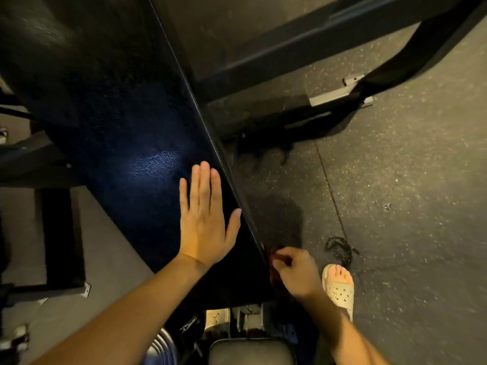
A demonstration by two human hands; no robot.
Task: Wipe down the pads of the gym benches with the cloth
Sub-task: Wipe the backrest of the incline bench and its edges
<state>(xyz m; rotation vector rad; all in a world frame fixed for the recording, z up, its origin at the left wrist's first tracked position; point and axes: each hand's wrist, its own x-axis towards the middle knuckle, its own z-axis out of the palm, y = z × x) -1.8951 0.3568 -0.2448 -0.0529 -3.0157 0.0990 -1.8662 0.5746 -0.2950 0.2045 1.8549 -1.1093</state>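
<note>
Steadying the black textured bench pad (126,133), left hand (203,222) lies flat, fingers straight; lower-centre right hand (296,273) clutches dark-red cloth (272,255) against its edge.

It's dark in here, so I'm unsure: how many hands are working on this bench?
2. The left hand lies flat on the bench pad; the right hand grips a dark cloth at the pad's right edge. No others show.

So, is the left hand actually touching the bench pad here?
Touching. The head view shows the left hand lying palm down, fingers straight, flat on the bench pad, with no gap visible.
</note>
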